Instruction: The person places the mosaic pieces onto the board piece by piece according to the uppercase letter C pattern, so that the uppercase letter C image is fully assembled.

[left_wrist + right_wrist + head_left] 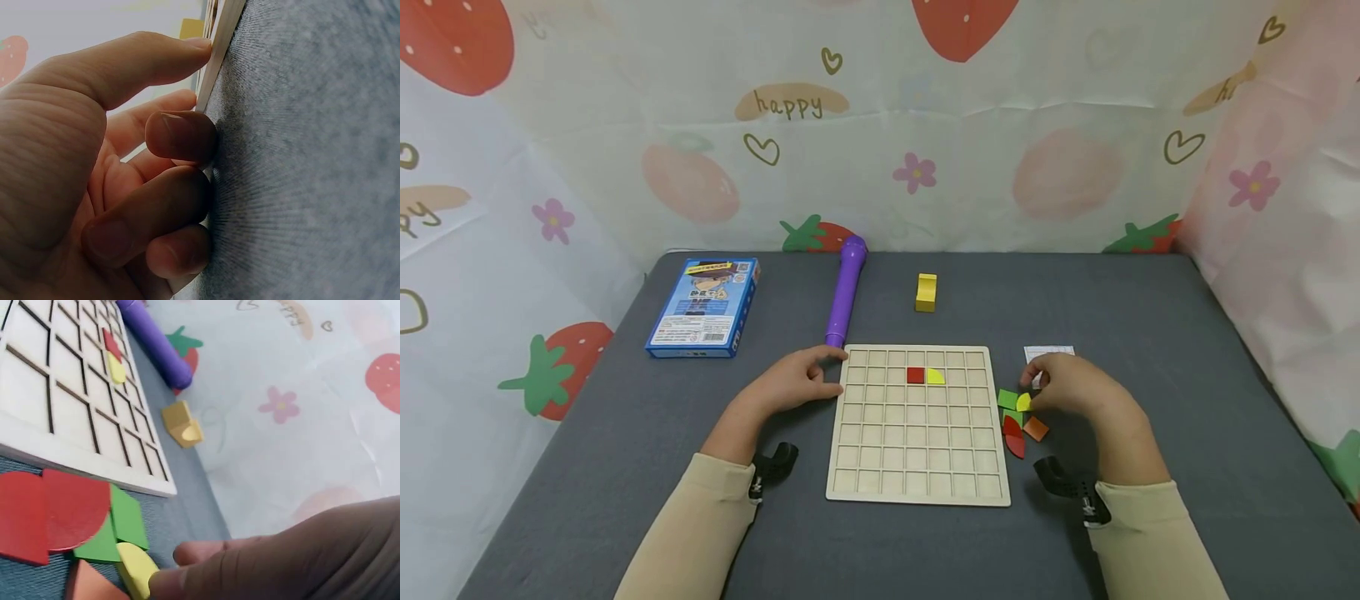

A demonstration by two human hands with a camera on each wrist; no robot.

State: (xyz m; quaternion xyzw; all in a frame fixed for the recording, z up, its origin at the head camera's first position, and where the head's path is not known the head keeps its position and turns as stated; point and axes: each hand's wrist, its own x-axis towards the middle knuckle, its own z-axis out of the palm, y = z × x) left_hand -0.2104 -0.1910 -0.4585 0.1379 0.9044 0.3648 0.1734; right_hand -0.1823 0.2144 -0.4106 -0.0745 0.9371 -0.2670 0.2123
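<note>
A pale wooden grid board (919,450) lies on the grey table, holding a red square (915,375) and a yellow quarter-round piece (936,377) in adjacent cells. My left hand (790,382) rests at its left edge. In the left wrist view the thumb (144,62) touches that edge while other fingers are bent. Just right of the board, my right hand (1075,385) is over loose pieces, its thumb (172,582) at a yellow piece (134,565). Around it are green pieces (128,515), red rounded pieces (75,509) and an orange one (1036,428).
Behind the board stand a purple stick (847,287) and a small yellow block (927,293). A blue box (703,308) lies at the back left. A white card (1049,350) is partly under my right hand. A printed curtain (880,167) borders the table.
</note>
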